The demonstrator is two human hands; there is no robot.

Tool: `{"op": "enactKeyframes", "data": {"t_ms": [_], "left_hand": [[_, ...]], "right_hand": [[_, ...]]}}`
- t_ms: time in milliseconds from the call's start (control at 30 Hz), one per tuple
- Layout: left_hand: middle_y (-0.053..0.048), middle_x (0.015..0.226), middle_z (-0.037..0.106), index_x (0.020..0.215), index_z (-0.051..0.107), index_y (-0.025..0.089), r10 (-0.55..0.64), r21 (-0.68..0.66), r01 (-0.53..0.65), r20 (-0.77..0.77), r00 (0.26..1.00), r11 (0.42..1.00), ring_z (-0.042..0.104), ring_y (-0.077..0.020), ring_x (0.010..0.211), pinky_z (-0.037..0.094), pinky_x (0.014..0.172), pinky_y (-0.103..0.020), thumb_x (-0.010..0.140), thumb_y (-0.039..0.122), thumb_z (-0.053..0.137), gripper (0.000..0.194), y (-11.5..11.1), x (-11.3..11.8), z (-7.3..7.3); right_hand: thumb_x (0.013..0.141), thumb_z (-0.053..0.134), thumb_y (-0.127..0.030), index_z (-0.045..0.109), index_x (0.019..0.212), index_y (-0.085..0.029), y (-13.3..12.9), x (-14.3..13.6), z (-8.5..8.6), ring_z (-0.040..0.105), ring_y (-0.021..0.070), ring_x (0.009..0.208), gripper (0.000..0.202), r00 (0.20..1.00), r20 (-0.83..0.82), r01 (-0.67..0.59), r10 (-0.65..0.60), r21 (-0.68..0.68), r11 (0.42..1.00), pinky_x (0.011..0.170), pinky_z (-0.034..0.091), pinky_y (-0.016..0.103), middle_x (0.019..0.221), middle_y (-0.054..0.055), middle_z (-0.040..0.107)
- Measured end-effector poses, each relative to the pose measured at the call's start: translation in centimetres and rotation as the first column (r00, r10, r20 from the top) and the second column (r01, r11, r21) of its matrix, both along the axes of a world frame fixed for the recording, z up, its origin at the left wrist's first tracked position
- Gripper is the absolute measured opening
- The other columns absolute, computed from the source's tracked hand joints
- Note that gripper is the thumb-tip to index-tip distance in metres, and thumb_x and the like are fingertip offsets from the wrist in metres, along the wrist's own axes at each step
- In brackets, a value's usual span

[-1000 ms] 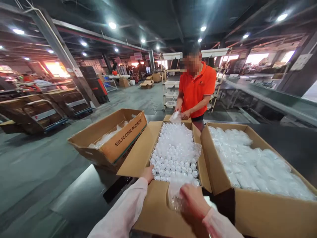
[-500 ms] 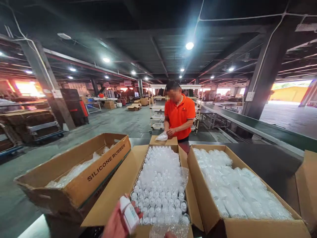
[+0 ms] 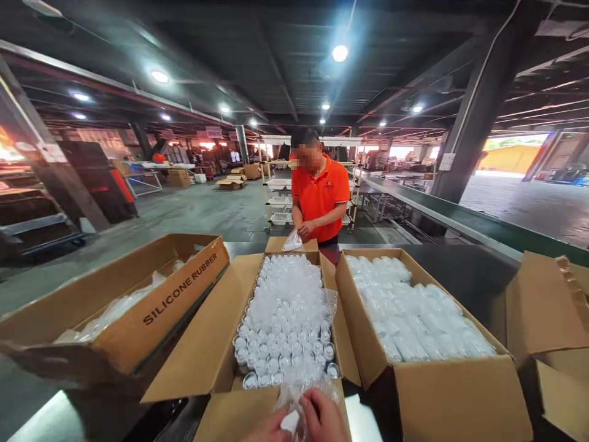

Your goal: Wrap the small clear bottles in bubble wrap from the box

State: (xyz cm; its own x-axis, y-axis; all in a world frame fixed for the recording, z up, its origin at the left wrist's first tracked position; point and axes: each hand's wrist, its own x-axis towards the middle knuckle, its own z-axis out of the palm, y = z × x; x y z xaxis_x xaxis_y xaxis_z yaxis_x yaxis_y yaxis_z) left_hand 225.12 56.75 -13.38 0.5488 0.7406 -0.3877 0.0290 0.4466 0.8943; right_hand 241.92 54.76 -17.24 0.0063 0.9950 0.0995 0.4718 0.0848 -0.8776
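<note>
SILICONE RUBBER box (image 3: 161, 319) on the left, clear bags (image 3: 115, 313) inside. Middle box (image 3: 207, 319) is full of bottles (image 3: 285, 344). At its near end, left hand (image 3: 271, 426) is by a white bottle (image 3: 289, 422), can't tell if its fingers grip; right hand (image 3: 324, 417) has fingers pinching the bubble bag (image 3: 304, 385) there. Right box (image 3: 460, 396): wrapped stuff (image 3: 418, 319).

The roof (image 3: 221, 37) is dark, its lamps (image 3: 340, 53) flaring bluish. Daylight floods the opening (image 3: 510, 158) at right; glare whitens the tabletop (image 3: 50, 420) at lower left. Wide-angle distortion stretches the edges.
</note>
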Motion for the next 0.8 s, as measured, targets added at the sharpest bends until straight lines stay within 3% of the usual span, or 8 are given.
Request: {"op": "enactKeyframes", "data": {"t_ms": [67,133,233,333,467,567,733,800], "left_hand": [[-0.003,0.072,0.066,0.07,0.069,0.022,0.0,-0.084,0.01,0.11,0.994,0.996,0.062,-0.0232,0.078,0.048,0.081,-0.036,0.06,0.031,0.073,0.014,-0.1,0.3,1.0],[-0.002,0.068,0.065,0.07,0.069,0.022,0.095,-0.212,-0.041,0.249,0.964,0.976,0.06,-0.0166,0.065,0.049,0.067,-0.029,0.06,0.028,0.073,0.012,-0.3,0.6,1.4],[-0.004,0.073,0.068,0.082,0.069,0.019,0.211,-0.483,0.003,0.388,0.897,0.875,0.062,-0.0155,0.064,0.048,0.064,-0.026,0.066,0.034,0.074,0.023,-0.8,0.6,0.9],[-0.006,0.068,0.069,0.08,0.068,0.012,0.288,-0.61,0.01,0.388,0.876,0.792,0.063,-0.0153,0.06,0.048,0.061,-0.024,0.072,0.03,0.069,0.02,-1.4,0.7,-0.2],[-0.008,0.077,0.07,0.079,0.069,0.009,0.434,-0.513,-0.168,0.459,0.776,0.842,0.065,-0.0147,0.077,0.048,0.078,-0.023,0.065,0.008,0.068,0.014,-2.2,1.3,-0.8],[-0.007,0.082,0.07,0.082,0.07,0.012,0.435,-0.423,-0.241,0.456,0.777,0.874,0.064,-0.0161,0.085,0.046,0.087,-0.026,0.059,0.01,0.074,0.023,-2.6,1.6,-1.1],[-0.005,0.07,0.066,0.072,0.067,0.016,0.454,-0.343,-0.368,0.219,0.864,0.865,0.058,-0.0134,0.063,0.044,0.057,-0.024,0.051,0.025,0.079,0.026,-2.9,2.3,-2.5],[-0.005,0.07,0.065,0.07,0.065,0.017,0.467,-0.248,-0.419,0.18,0.866,0.873,0.058,-0.0152,0.066,0.043,0.056,-0.025,0.05,0.033,0.078,0.028,-2.7,2.9,-2.8]], "right_hand": [[0.089,0.036,-0.044,0.061,0.078,-0.02,-0.5,-0.3,1.3,0.061,0.0199,0.071,0.037,0.998,-0.026,-0.051,0.051,-0.005,0.999,0.066,0.048,0.029,0.074,0.006,0.067],[0.09,0.037,-0.044,0.063,0.081,-0.021,-0.8,-0.5,2.1,0.062,0.0201,0.073,0.036,0.994,-0.029,-0.104,0.104,-0.001,0.995,0.067,0.047,0.029,0.078,0.006,0.068],[0.09,0.036,-0.044,0.064,0.085,-0.021,-1.1,-0.7,2.4,0.063,0.0209,0.075,0.036,0.991,-0.024,-0.131,0.131,-0.013,0.991,0.069,0.048,0.03,0.081,0.007,0.07],[0.091,0.035,-0.043,0.065,0.086,-0.02,-1.4,-1.1,2.6,0.063,0.0221,0.077,0.038,0.988,0.025,-0.152,0.153,-0.019,0.988,0.07,0.047,0.031,0.082,0.009,0.07],[0.092,0.033,-0.038,0.065,0.093,-0.018,-1.9,-1.3,3.5,0.064,0.0229,0.081,0.037,0.978,0.066,-0.197,0.196,0.003,0.98,0.074,0.047,0.033,0.088,0.011,0.07],[0.093,0.033,-0.033,0.064,0.095,-0.017,-2.0,-1.0,4.2,0.064,0.0222,0.082,0.035,0.96,0.15,-0.235,0.236,-0.025,0.972,0.074,0.046,0.032,0.091,0.011,0.07],[0.094,0.032,-0.028,0.064,0.097,-0.017,-2.5,-1.0,4.5,0.064,0.0216,0.081,0.034,0.917,0.276,-0.295,0.289,-0.021,0.955,0.072,0.046,0.031,0.089,0.01,0.069],[0.094,0.032,-0.028,0.064,0.097,-0.018,-3.0,-1.4,4.5,0.064,0.0213,0.082,0.034,0.9,0.282,-0.344,0.333,-0.011,0.939,0.073,0.046,0.031,0.09,0.01,0.069]]}}
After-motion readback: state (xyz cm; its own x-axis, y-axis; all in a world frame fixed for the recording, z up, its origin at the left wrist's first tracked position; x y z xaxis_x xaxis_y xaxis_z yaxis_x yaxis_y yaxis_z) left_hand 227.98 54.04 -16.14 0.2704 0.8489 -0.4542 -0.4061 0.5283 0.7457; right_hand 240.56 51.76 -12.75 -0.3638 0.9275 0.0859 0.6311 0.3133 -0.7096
